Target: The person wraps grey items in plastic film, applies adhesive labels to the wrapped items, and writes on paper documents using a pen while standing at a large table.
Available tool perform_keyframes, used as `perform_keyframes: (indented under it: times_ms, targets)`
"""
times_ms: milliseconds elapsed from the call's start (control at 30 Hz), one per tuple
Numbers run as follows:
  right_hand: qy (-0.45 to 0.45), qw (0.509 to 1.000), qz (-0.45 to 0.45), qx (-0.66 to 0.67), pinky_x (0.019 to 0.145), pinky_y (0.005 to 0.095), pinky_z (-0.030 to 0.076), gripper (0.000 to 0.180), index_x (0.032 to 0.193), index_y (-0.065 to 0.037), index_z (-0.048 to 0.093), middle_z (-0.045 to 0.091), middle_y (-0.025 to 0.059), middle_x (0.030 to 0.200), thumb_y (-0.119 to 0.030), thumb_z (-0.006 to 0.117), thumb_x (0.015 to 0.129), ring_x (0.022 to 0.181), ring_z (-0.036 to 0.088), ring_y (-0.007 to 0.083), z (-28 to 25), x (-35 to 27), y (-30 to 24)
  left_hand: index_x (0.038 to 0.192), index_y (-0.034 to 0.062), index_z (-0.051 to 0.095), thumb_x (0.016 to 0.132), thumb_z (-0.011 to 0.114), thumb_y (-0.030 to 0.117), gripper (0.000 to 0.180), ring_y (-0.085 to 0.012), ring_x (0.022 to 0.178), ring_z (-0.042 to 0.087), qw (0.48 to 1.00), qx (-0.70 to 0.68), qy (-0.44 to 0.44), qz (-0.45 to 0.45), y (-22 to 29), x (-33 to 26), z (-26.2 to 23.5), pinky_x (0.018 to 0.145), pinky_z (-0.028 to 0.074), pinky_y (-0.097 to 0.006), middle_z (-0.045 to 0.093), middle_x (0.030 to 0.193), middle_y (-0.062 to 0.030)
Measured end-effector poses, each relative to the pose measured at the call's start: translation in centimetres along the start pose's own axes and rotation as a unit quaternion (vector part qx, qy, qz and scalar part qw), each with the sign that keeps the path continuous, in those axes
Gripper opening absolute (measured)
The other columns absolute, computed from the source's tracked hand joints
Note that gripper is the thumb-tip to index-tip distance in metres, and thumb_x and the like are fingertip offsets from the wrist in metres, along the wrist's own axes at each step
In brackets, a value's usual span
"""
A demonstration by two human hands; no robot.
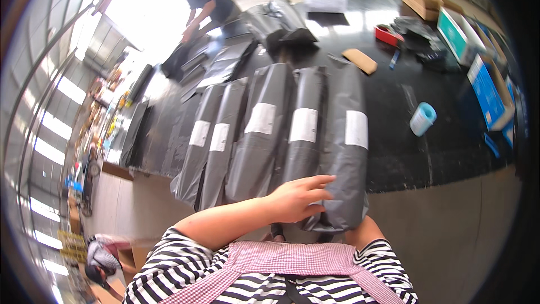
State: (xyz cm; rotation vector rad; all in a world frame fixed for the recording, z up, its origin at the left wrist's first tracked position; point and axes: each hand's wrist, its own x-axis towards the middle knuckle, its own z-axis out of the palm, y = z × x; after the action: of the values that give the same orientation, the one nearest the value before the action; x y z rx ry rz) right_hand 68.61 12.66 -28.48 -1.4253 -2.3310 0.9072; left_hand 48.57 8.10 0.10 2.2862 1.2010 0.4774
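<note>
The left hand is released, its fingers loosely spread over the near end of the rightmost grey parcel; whether the fingertips touch it, I cannot tell. The right forearm goes in behind that same end, where the right hand is hidden, so its grip cannot be told. The parcel lies lengthwise on the black table, its near end jutting past the front edge. Four similar parcels crowd its left side, while on the right a stretch of tabletop runs to the blue roll
</note>
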Motion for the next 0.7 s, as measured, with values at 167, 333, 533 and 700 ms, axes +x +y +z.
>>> perform_keyframes:
  times_ms: [167, 333, 533, 700]
  targets:
    - [-0.016, 0.998, 0.061, -0.014, 0.093, 0.0364, 0.051, 0.038, 0.126, -0.002, 0.061, 0.066, 0.0162, 0.123, -0.021, 0.064, 0.093, 0.109, 0.065, 0.0262, -0.6, 5.7, 1.5, 0.104, 0.01, 0.069, 0.085, 0.07, 0.012, 0.019, -0.0301, 0.105, 0.064, 0.956, 0.068, 0.215, -0.186, -4.0, -12.5, -4.6, 0.086, 0.054, -0.038, 0.058, 0.133, -0.0123]
    - [-0.027, 0.997, 0.057, 0.034, 0.094, 0.0362, 0.051, 0.039, 0.127, -0.002, 0.06, 0.066, 0.0159, 0.124, -0.021, 0.063, 0.094, 0.11, 0.065, 0.0256, 0.5, 6.6, -0.9, 0.102, 0.0091, 0.07, 0.086, 0.069, 0.011, 0.017, -0.0299, 0.103, 0.065, 0.912, 0.049, 0.272, -0.302, -3.2, -21.1, -6.3, 0.085, 0.053, -0.037, 0.061, 0.129, -0.0118]
    - [-0.146, 0.98, 0.042, 0.131, 0.095, 0.0359, 0.051, 0.039, 0.128, -0.001, 0.059, 0.065, 0.0157, 0.124, -0.022, 0.062, 0.095, 0.111, 0.064, 0.025, 5.7, 2.7, -7.5, 0.102, 0.0104, 0.068, 0.088, 0.067, 0.016, 0.015, -0.0309, 0.107, 0.064, 0.921, 0.033, 0.304, -0.239, -4.7, -27.9, -5.4, 0.088, 0.053, -0.04, 0.062, 0.126, -0.0104]
    - [-0.233, 0.956, 0.05, 0.172, 0.095, 0.0356, 0.051, 0.04, 0.13, -0.001, 0.058, 0.065, 0.0155, 0.125, -0.022, 0.062, 0.096, 0.111, 0.064, 0.0245, 9.0, 1.5, -15.3, 0.1, 0.0103, 0.067, 0.087, 0.067, 0.014, 0.014, -0.032, 0.106, 0.063, 0.936, 0.044, 0.307, -0.168, -7.4, -33.2, -4.4, 0.089, 0.053, -0.041, 0.062, 0.124, -0.0098]
